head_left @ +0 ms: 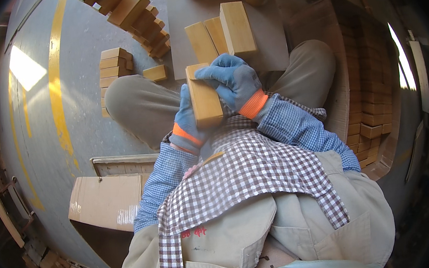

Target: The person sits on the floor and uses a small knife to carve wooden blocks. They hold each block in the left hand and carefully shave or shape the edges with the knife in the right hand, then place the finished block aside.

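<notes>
Wooden block (pixel 204 99) held over the lap, long axis running away from the person, far end twd the grey board (pixel 267 39). Left hand (pixel 188 123) wraps its near left side; right hand (pixel 232 80) closed over far end. Cardboard box (pixel 107 200) at left, contents can't tell.

A single head-worn fisheye view looks steeply down from above the seated person's chest, close over the gloved left hand (pixel 188 122) and right hand (pixel 234 80) gripping a wooden block (pixel 205 101); beyond the grip, floor (pixel 41 126) curves toward the rim.
</notes>
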`<state>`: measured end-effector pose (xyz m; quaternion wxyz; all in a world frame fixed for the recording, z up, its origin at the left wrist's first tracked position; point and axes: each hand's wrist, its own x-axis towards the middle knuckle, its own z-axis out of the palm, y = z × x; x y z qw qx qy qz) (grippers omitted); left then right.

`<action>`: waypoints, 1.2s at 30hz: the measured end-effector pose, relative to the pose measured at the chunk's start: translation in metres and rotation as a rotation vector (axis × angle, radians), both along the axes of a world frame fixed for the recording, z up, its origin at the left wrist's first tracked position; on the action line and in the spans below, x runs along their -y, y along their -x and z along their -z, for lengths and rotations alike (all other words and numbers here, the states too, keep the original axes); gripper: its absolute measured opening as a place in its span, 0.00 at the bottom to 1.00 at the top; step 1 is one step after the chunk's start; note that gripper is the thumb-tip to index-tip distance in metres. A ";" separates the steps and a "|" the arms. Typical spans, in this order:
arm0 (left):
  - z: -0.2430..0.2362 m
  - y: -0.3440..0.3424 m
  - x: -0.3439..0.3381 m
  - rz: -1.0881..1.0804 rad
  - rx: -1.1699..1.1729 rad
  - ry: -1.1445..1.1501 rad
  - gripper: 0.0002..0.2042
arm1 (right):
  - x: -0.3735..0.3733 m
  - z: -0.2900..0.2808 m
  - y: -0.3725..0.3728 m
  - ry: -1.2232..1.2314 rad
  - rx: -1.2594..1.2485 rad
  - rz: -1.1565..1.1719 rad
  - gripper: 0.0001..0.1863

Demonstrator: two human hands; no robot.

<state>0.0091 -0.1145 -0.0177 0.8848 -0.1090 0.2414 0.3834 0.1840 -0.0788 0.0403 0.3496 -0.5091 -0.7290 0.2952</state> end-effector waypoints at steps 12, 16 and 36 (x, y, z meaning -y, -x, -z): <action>-0.006 0.001 0.002 0.056 -0.079 -0.052 0.33 | 0.014 0.000 -0.009 -0.019 -0.053 -0.175 0.21; -0.009 0.000 0.003 0.058 -0.038 -0.035 0.33 | 0.021 -0.004 -0.010 0.001 -0.089 -0.210 0.21; -0.006 0.004 0.000 0.019 0.075 -0.073 0.30 | 0.032 -0.007 -0.016 0.144 -0.410 -0.114 0.08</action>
